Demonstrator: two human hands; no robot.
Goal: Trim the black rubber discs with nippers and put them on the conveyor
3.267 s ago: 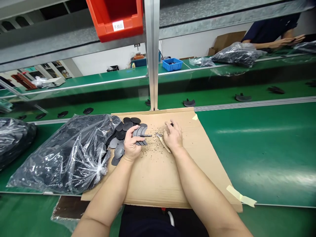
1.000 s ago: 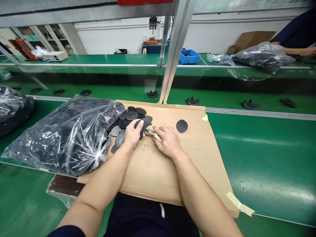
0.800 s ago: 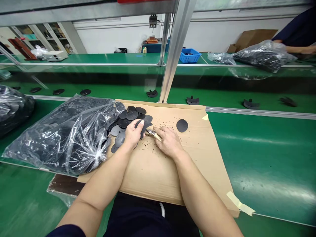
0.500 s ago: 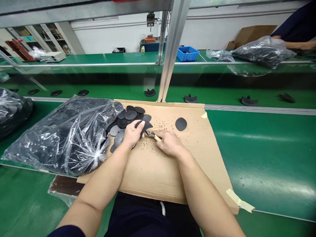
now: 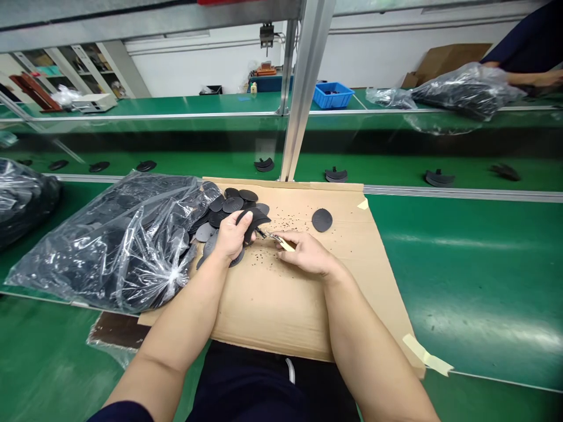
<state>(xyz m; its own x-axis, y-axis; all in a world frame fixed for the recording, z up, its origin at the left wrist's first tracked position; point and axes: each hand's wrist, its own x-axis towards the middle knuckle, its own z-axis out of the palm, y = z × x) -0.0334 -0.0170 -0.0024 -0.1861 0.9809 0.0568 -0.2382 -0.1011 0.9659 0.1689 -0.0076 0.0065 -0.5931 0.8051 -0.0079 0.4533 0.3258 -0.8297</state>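
Note:
My left hand [image 5: 229,237] grips a small stack of dark oval plastic parts [image 5: 251,219] over a cardboard sheet [image 5: 281,305]. My right hand [image 5: 305,253] is closed on small cutters [image 5: 275,237] with pale handles, their metal tip touching the edge of the held parts. A loose pile of the same dark parts [image 5: 229,208] lies just behind my left hand. One single oval part [image 5: 322,220] lies alone on the cardboard to the right. Tiny dark trimmings [image 5: 290,225] are scattered around the hands.
A clear plastic bag full of dark parts [image 5: 118,246] lies at the left, another bag [image 5: 21,199] at the far left edge. Trimmed parts [image 5: 336,174] sit along the green conveyor belt [image 5: 461,252]. An aluminium post [image 5: 299,94] rises behind the cardboard. Another person's arm [image 5: 532,79] reaches over a bag [image 5: 466,92] at top right.
My right hand has drawn slightly right and back with the cutters. My left hand has lifted the stack of parts a little. A single oval part now lies on the cardboard at the right.

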